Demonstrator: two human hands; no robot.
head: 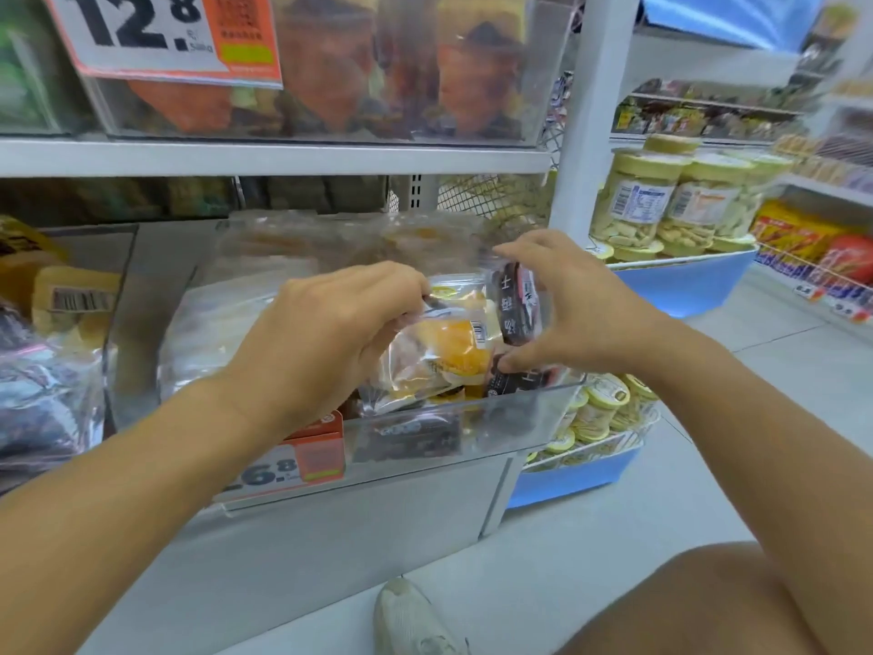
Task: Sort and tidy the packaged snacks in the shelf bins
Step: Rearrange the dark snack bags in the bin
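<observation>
Left hand (pixel 330 333): fingers curled, pinching clear bun packet (pixel 444 356) at its top, above clear bin (pixel 519 418) | Right hand (pixel 571 314): thumb and fingers spread around dark packet (pixel 517 304), gripping it, just beside bun packet.

White metal shelving (pixel 283 156) fills the left of a shop aisle, a white upright post (pixel 586 111) rising beside it, pale floor tiles (pixel 779 361) stretching to the right toward further stocked shelves (pixel 708 106) and a blue tub (pixel 685 286) of lidded jars under even, bright light
</observation>
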